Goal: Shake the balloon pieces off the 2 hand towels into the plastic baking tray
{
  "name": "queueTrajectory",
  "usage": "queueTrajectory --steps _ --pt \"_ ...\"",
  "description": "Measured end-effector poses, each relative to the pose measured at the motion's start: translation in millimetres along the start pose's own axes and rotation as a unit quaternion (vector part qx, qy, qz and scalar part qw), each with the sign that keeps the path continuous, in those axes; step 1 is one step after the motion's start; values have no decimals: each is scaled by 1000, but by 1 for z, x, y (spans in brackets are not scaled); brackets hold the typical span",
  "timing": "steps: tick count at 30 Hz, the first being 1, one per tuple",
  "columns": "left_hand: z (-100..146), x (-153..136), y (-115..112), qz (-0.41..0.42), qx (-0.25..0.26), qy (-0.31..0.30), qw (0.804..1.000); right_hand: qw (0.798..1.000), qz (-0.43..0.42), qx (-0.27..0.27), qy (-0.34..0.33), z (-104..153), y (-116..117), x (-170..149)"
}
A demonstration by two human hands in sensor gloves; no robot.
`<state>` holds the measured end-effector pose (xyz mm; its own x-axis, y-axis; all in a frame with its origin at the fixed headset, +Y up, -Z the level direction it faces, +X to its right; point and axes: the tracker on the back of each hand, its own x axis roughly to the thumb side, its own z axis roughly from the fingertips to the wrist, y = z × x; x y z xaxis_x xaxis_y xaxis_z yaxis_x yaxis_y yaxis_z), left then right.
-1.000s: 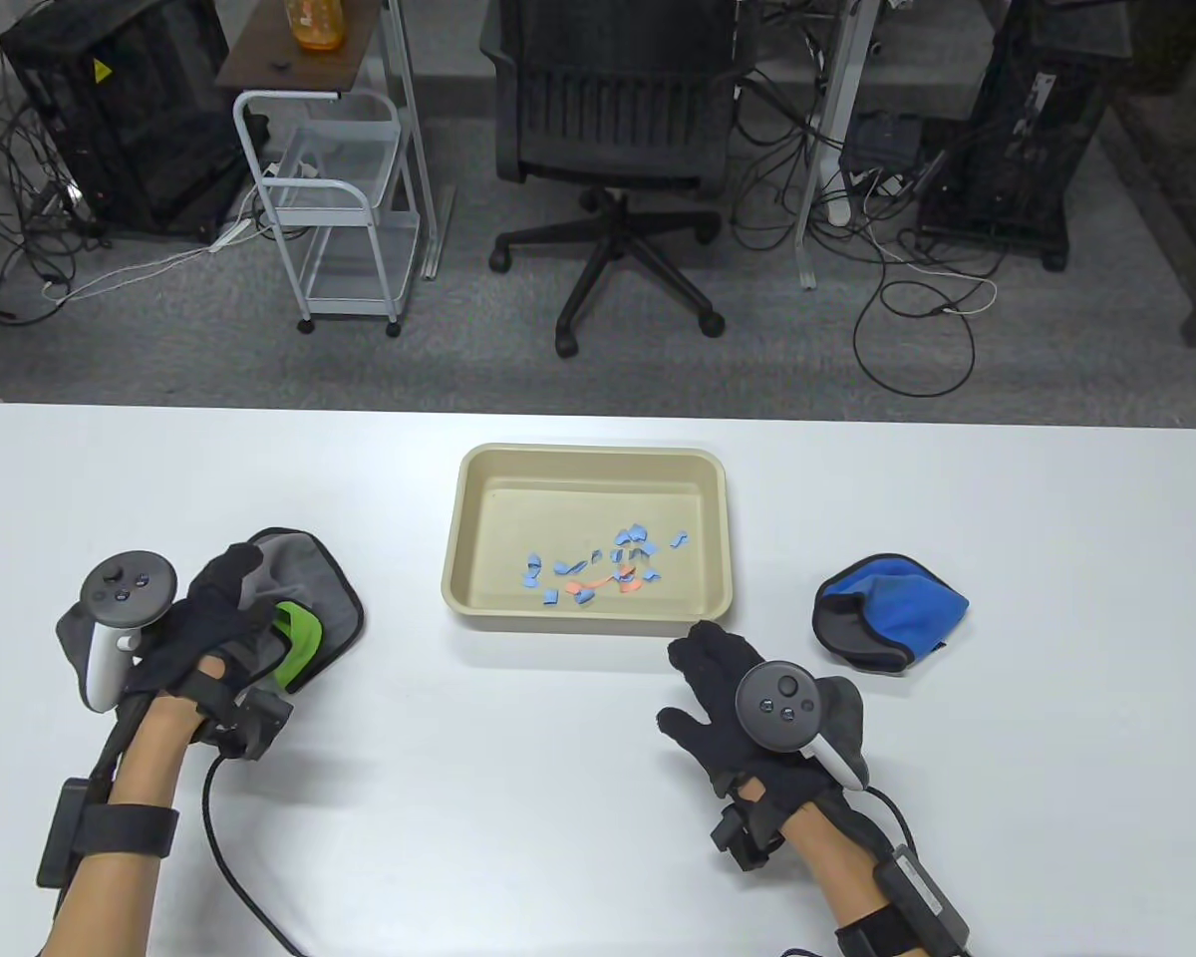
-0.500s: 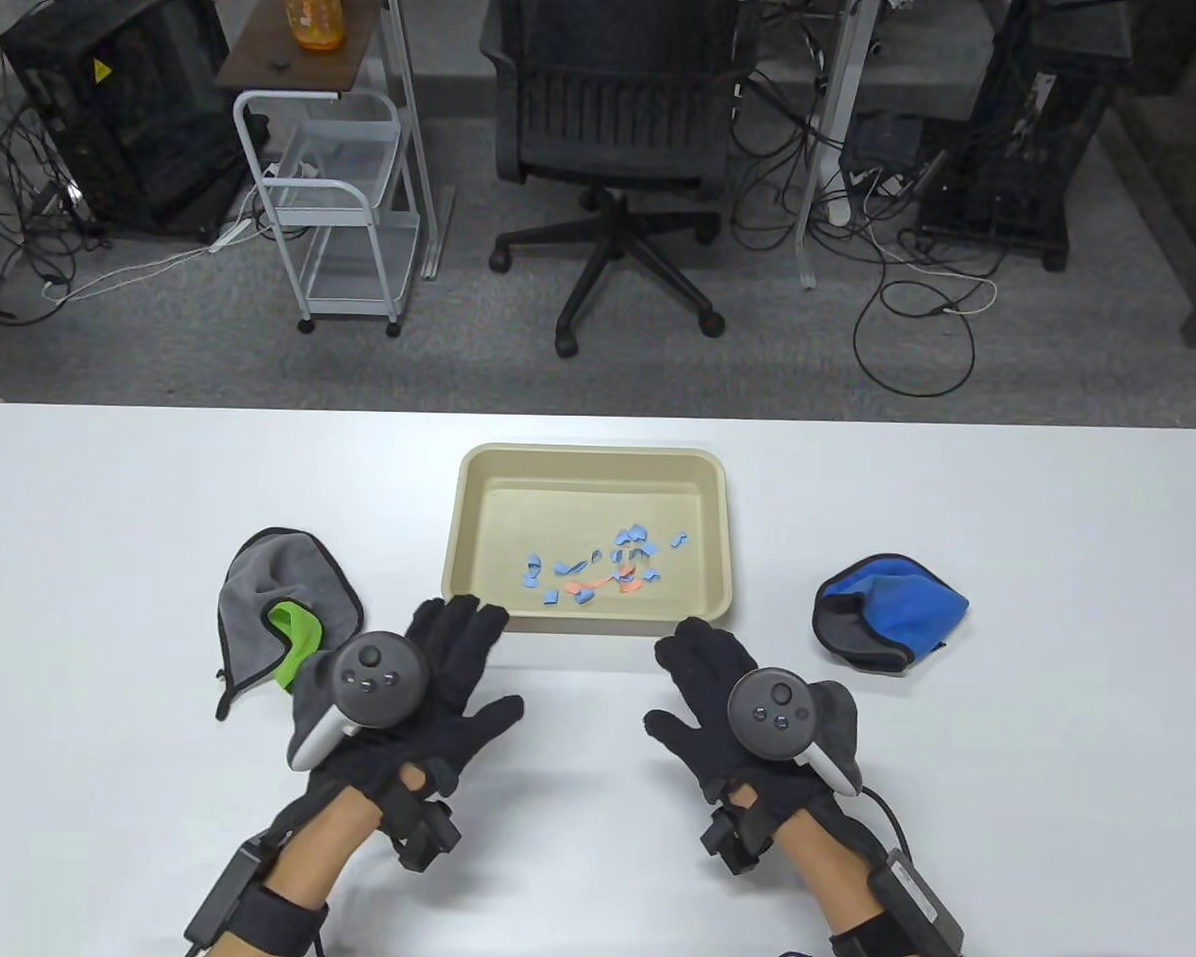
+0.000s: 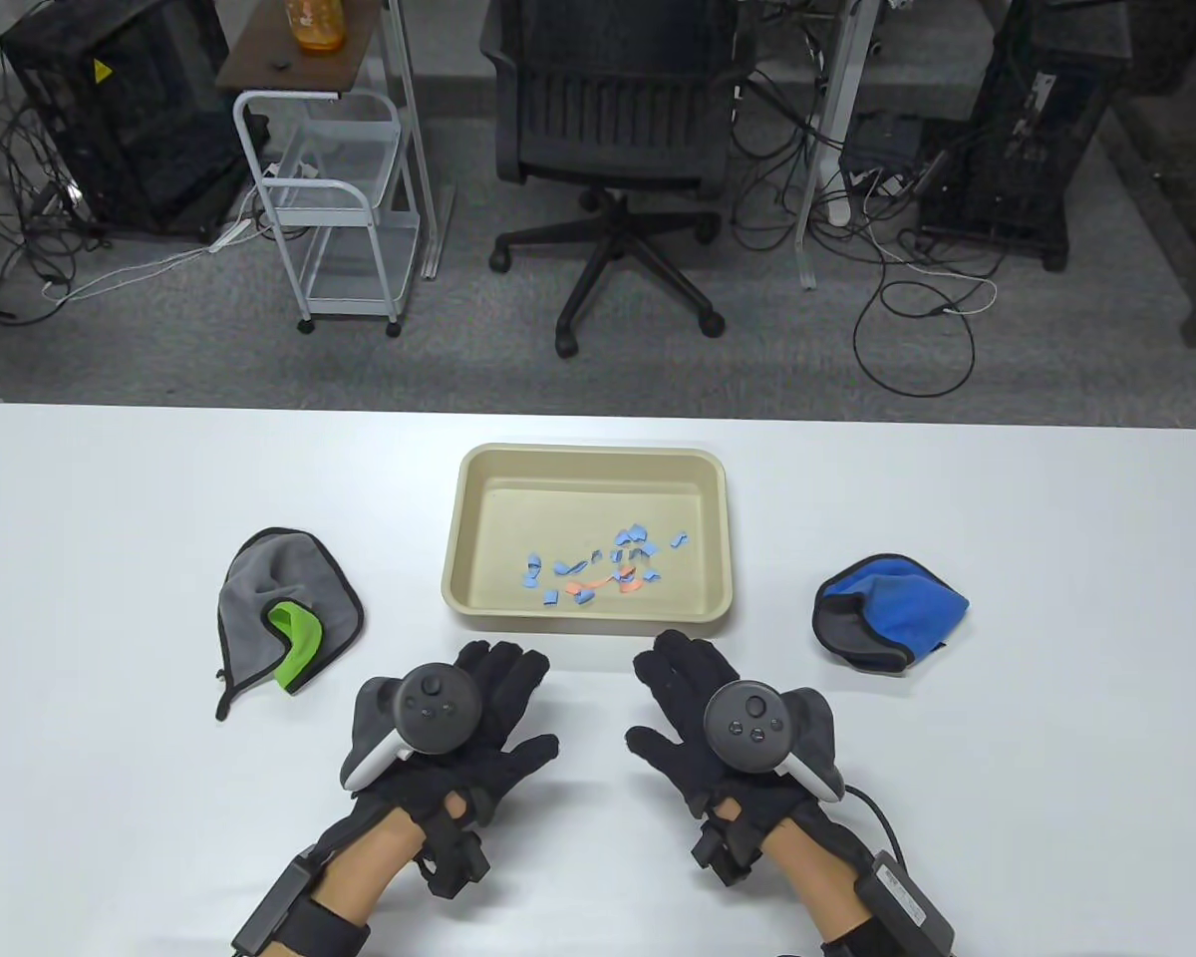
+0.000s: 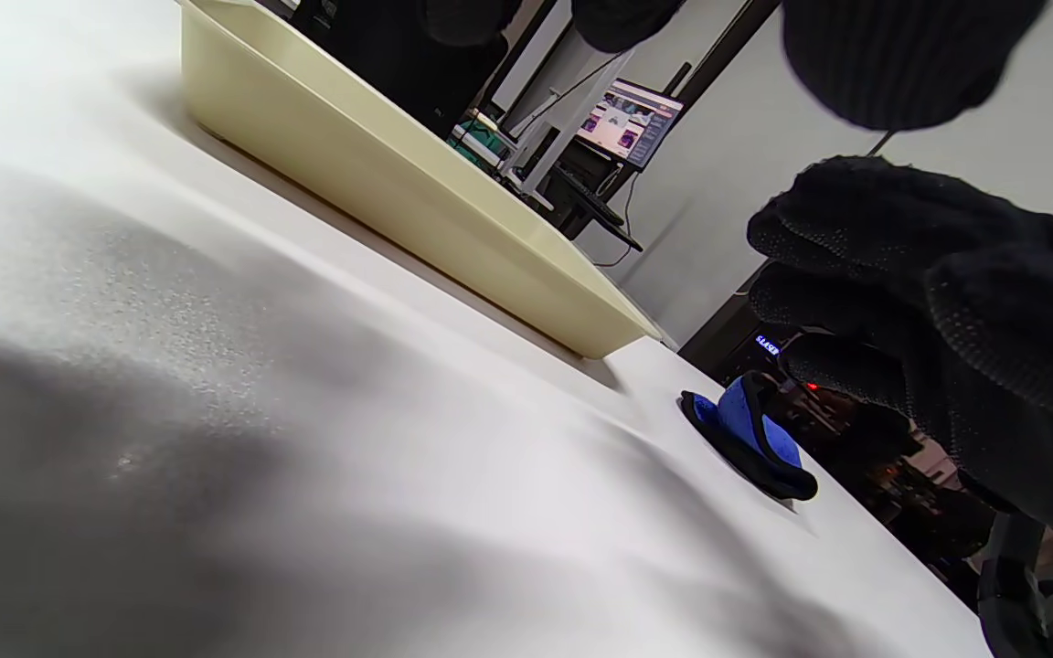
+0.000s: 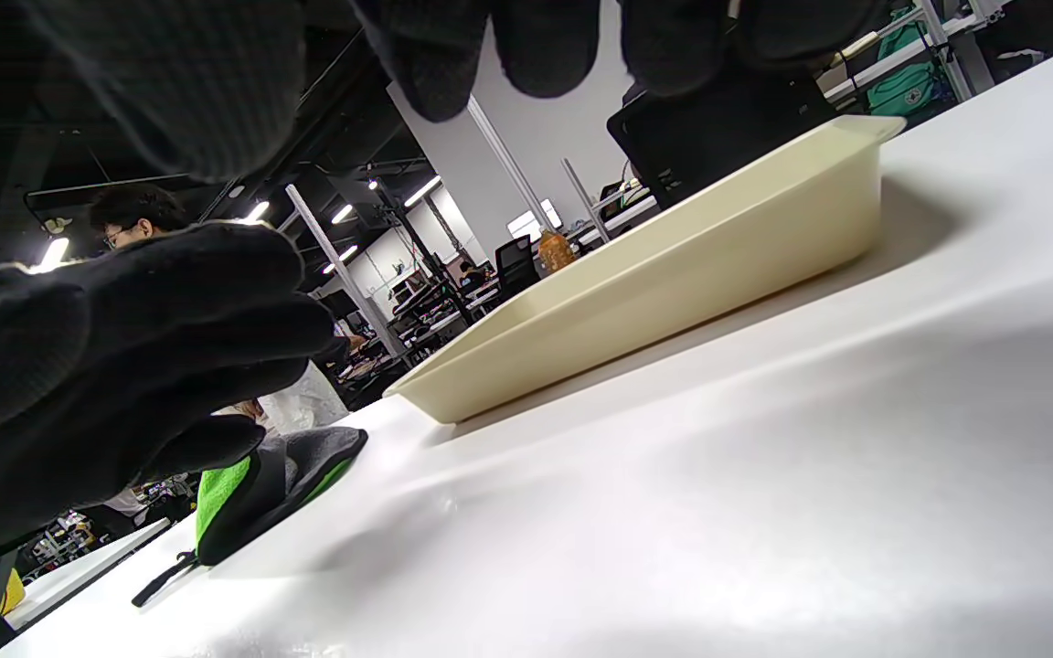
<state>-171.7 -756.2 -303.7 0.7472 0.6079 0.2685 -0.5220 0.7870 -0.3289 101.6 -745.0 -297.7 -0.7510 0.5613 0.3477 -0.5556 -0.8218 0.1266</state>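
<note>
We have both hands flat over the white table [image 3: 598, 877], side by side just short of the cream plastic baking tray [image 3: 453, 558], and neither holds anything: the left hand [image 3: 458, 733] sits at about seven o'clock from the tray and the right hand [image 3: 723, 728] at about five, each with straight, loosely spread fingers and the thumbs turned toward one another. We read this as a resting pose, since the work looks done. The balloon pieces [image 3: 598, 570], mostly blue with a few orange, lie in a loose cluster on the tray floor toward its near side, and we see none on the tabletop. The two hand towels are set down clear of the tray so nothing can fall back onto them: the grey towel with a green lining [image 3: 284, 608] bunched at nine o'clock, the blue towel with grey trim [image 3: 887, 608] bunched at three. Nothing lies between our hands and the tray. Beyond the table's far edge stand an office chair [image 3: 608, 130], a white wire cart [image 3: 334, 199] and tangled floor cables [image 3: 917, 299], all well apart.
</note>
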Motion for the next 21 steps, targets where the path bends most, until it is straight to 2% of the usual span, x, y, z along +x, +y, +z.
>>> queueTrajectory --steps 21 --pt "-1 -1 -2 2 0 -2 1000 1000 4 6 -1 0 1 2"
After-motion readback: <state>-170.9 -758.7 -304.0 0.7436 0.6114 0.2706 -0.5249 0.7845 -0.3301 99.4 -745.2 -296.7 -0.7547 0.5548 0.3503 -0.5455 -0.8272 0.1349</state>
